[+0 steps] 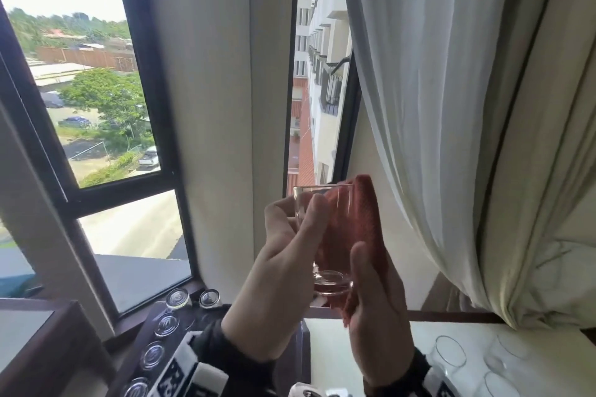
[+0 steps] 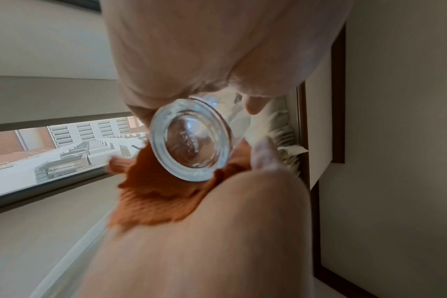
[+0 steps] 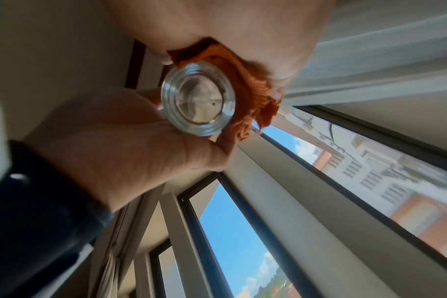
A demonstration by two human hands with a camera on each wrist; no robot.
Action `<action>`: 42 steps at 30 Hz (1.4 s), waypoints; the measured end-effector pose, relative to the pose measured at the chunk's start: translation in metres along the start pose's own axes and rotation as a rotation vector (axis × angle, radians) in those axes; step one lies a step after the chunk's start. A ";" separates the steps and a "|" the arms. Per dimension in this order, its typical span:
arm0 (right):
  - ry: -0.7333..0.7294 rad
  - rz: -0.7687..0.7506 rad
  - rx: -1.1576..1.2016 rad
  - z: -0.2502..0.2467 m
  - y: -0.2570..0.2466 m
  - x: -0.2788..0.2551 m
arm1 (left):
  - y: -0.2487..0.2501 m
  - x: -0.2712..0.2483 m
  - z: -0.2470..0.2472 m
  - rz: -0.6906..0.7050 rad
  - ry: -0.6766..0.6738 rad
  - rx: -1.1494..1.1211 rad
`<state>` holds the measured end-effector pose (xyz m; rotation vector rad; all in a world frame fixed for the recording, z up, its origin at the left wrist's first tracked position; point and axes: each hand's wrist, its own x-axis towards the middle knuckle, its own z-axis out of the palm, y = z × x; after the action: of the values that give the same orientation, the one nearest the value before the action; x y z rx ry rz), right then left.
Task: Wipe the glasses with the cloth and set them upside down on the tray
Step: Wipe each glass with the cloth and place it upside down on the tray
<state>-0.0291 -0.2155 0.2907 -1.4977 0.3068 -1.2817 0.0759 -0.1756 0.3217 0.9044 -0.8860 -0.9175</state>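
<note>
A clear glass [image 1: 324,235] is held up in front of the window, mouth up and thick base [image 2: 191,139] toward me. My left hand [image 1: 290,232] grips its left side with thumb and fingers curled round it. My right hand [image 1: 371,287] holds a red-orange cloth [image 1: 361,219] wrapped against the glass's right side, thumb in front; its fingers are hidden behind the cloth. The right wrist view shows the glass base [image 3: 198,100] between the cloth [image 3: 245,70] and the left hand [image 3: 130,131]. A dark tray [image 1: 193,316] at lower left carries several upside-down glasses [image 1: 166,324].
Upright clear glasses [image 1: 450,354] stand on the white table surface [image 1: 371,332] at lower right. A white curtain [image 1: 451,106] hangs close on the right. The window [image 1: 96,90] and a dark wooden sill lie behind the tray.
</note>
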 end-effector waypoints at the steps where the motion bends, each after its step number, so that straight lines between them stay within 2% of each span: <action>1: -0.025 -0.034 -0.001 0.002 -0.008 0.006 | -0.002 -0.001 0.001 0.013 0.002 0.021; 5: -0.175 -0.334 -0.306 0.004 -0.018 0.009 | 0.000 -0.002 0.003 0.017 0.038 0.080; 7: -0.212 -0.370 -0.349 0.003 -0.008 -0.002 | 0.009 0.001 0.001 0.033 0.082 0.046; 9: -0.187 -0.326 -0.303 -0.001 0.005 -0.016 | 0.016 0.003 -0.001 0.049 0.083 0.006; 12: -0.007 -0.007 -0.174 -0.002 0.000 -0.022 | 0.020 -0.001 0.004 0.079 0.036 0.017; 14: 0.009 0.092 -0.051 -0.007 -0.006 -0.008 | 0.013 -0.007 0.009 0.084 0.005 0.068; 17: -0.073 -0.139 -0.009 -0.007 -0.027 0.014 | 0.003 -0.008 0.014 0.068 0.036 0.095; 19: -0.197 -0.281 -0.142 -0.003 -0.033 0.014 | 0.008 -0.004 0.015 0.036 0.072 0.069; 21: -0.282 -0.337 -0.203 -0.005 -0.025 0.002 | 0.019 -0.001 0.014 -0.004 0.067 0.037; 23: -0.291 -0.322 -0.160 -0.006 -0.017 -0.013 | 0.033 0.002 0.015 -0.018 0.025 0.016; 25: -0.239 -0.288 -0.128 -0.002 -0.007 -0.027 | 0.039 0.003 0.015 -0.021 0.025 0.083; 27: -0.105 -0.223 -0.102 -0.002 -0.004 -0.028 | 0.035 0.004 0.017 0.014 0.020 0.183; 28: -0.015 -0.139 -0.069 -0.005 -0.003 -0.025 | 0.029 0.002 0.018 0.021 0.013 0.187; 29: 0.006 -0.059 -0.023 -0.008 -0.005 -0.018 | 0.023 0.000 0.019 0.013 0.026 0.173; 31: -0.057 0.026 -0.058 -0.019 -0.008 -0.006 | 0.015 -0.006 0.025 -0.025 0.032 0.130; 32: -0.104 -0.008 -0.147 -0.025 -0.016 -0.002 | 0.011 -0.009 0.029 -0.038 0.016 0.100; 33: -0.089 -0.043 -0.209 -0.020 -0.027 0.004 | 0.010 -0.011 0.032 -0.044 0.003 0.081; 34: -0.049 -0.154 -0.334 -0.017 -0.029 0.008 | 0.010 -0.012 0.034 -0.050 0.003 0.071; 36: -0.069 -0.271 -0.274 -0.012 -0.029 0.011 | 0.013 -0.010 0.031 -0.050 0.060 0.068; 38: -0.153 -0.361 -0.272 -0.007 -0.020 0.002 | 0.017 -0.004 0.023 -0.045 0.102 0.077; 40: -0.197 -0.370 -0.279 -0.006 -0.007 -0.010 | 0.027 -0.001 0.020 -0.015 0.132 0.052; 42: -0.108 -0.142 -0.208 -0.005 -0.008 -0.021 | 0.031 -0.001 0.019 0.010 0.136 0.024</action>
<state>-0.0451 -0.1993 0.2850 -1.7858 0.2737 -1.3056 0.0664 -0.1690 0.3562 0.9704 -0.7851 -0.8284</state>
